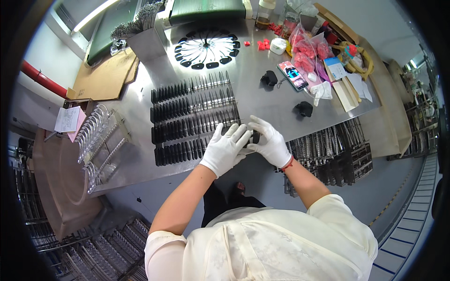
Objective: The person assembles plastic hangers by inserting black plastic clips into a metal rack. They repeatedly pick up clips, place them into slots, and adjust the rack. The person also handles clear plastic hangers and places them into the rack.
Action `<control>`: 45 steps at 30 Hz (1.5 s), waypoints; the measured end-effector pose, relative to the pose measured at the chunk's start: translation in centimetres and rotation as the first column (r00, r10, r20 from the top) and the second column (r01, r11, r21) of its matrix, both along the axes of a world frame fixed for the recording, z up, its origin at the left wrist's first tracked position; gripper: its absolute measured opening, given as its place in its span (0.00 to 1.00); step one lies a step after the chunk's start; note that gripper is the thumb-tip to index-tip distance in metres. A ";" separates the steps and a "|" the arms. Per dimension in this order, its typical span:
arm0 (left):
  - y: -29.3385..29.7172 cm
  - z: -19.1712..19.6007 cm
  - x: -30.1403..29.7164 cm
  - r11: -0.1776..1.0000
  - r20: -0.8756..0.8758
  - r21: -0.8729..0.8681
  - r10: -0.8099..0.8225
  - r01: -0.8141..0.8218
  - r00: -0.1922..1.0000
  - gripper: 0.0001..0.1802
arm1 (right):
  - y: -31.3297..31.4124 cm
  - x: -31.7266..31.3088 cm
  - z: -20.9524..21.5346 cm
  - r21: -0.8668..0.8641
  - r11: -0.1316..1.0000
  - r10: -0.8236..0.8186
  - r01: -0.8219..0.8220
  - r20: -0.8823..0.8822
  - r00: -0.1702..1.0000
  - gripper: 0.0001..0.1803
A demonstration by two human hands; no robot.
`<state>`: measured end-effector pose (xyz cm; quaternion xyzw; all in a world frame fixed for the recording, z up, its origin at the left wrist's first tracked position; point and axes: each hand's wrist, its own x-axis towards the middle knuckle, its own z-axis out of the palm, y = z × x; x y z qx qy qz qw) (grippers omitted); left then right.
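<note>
Both my hands wear white gloves and meet at the near edge of a steel table (262, 100). My left hand (226, 150) and my right hand (268, 143) together hold a small bunch of black-handled metal pieces (253, 137) between the fingers. To the left of my hands lie several rows of the same black-handled metal pieces (192, 119), laid side by side on the table. How many pieces are in the bunch is hidden by my fingers.
A round fan of black-tipped pieces (206, 48) lies at the table's far side. A phone (292, 75), red parts in bags (309, 49) and two black lumps (304, 108) lie to the right. Wire racks (101, 140) stand left, and racks of metal parts (335, 147) stand right.
</note>
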<state>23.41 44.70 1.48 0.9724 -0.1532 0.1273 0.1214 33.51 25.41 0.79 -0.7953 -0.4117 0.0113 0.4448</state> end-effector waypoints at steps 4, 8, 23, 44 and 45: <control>1.1 0.5 -0.5 0.978 0.128 -0.209 0.038 -0.011 0.991 0.29 | 0.1 0.1 -2.0 0.045 0.996 0.071 -0.076 0.113 0.991 0.38; 0.2 0.3 -1.1 0.999 0.090 -0.035 -0.021 0.025 0.996 0.39 | 1.2 0.3 -2.9 0.076 0.985 0.142 -0.158 0.185 0.972 0.38; 10.0 3.0 -5.1 0.884 0.192 -0.333 0.404 -0.328 0.895 0.34 | 2.6 -0.8 5.1 -0.305 0.952 0.158 -0.014 0.451 0.878 0.25; 47.9 7.4 19.1 0.554 0.169 -0.559 0.805 -0.617 0.569 0.20 | 2.2 -2.8 2.8 -0.317 0.929 -0.077 0.190 0.338 0.938 0.34; 48.5 7.8 20.8 0.576 0.220 -0.457 0.812 -0.678 0.541 0.21 | 2.1 -2.9 2.8 -0.320 0.926 -0.098 0.203 0.314 0.944 0.34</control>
